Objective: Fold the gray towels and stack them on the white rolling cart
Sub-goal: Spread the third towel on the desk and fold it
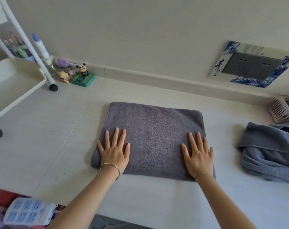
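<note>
A dark gray towel [154,129] lies folded into a flat rectangle in the middle of the pale table. My left hand [114,150] presses flat on its near left part, fingers straight and spread. My right hand [199,156] presses flat on its near right part in the same way. A second, bluish gray towel [269,152] lies crumpled at the right edge of the view, apart from both hands. The white rolling cart [20,90] stands at the far left, its lower tray showing bare.
Small toy figures [81,75] and a blue-capped bottle [40,45] sit by the cart against the wall. A pink slatted holder [281,111] stands at the far right. A white power strip [27,211] lies at the near left edge. A framed wall socket [251,66] is on the wall.
</note>
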